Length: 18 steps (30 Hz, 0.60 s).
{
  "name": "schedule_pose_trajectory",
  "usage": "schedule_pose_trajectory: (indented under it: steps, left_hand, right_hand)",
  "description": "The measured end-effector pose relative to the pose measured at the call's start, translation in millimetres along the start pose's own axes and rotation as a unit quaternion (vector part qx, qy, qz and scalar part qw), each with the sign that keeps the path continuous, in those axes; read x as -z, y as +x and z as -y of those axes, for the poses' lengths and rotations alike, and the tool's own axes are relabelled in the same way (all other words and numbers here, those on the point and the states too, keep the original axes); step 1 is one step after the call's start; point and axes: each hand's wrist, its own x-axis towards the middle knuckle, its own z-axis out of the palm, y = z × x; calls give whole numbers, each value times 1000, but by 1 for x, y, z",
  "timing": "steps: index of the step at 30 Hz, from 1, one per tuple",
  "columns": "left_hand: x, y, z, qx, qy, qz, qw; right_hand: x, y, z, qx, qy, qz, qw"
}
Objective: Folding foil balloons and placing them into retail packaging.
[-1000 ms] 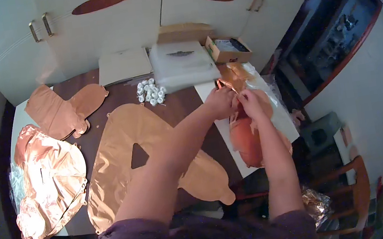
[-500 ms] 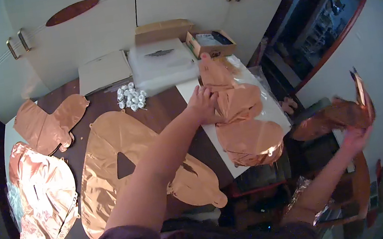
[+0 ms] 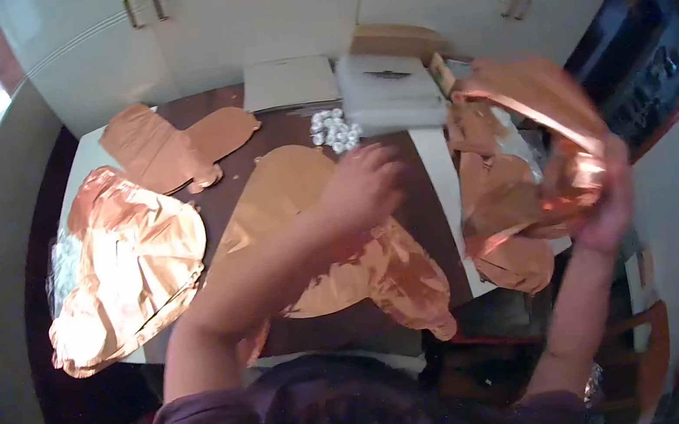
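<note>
Above the table's right edge, a flat copper foil balloon (image 3: 539, 107) is held up in the right hand (image 3: 606, 203), whose fingers are closed on its lower rim; the foil is bowed and blurred, so the exact grip cannot be told. More copper balloons (image 3: 495, 197) are stacked beneath it on a white sheet (image 3: 440, 188); the left hand (image 3: 362, 187) is hovering over a large copper balloon (image 3: 295, 210) at the middle of the dark table (image 3: 231, 189), its fingers loosely curled and seemingly on nothing, though blur leaves this uncertain. A cluster of small silver pieces (image 3: 333, 129) is seen just beyond it. A crease or tear in the lifted foil is judged possible, since it is pinched at one edge only; the stack below could also be dragged off the table's edge if the raised piece is caught on it.
</note>
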Motion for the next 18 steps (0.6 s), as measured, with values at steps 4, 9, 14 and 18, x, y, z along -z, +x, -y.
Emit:
schedule_pose_trajectory:
  steps: [4,9,14,18]
  left_hand:
    - [97,-138,21,121,76,49,989]
    - [133,-216,-17,194,85,62,975]
    - [120,-234,-2,185,90,59,977]
    - [121,-240,-1,185,127,59,973]
  right_hand:
    - [-140,24,-44,-24,-50,189,980]
    - [-204,26,-87,-9,-191,257,947]
    - [-258,-33,-181,41,-371,278,885]
    - [-259,-62,-231,59,-451,316,832]
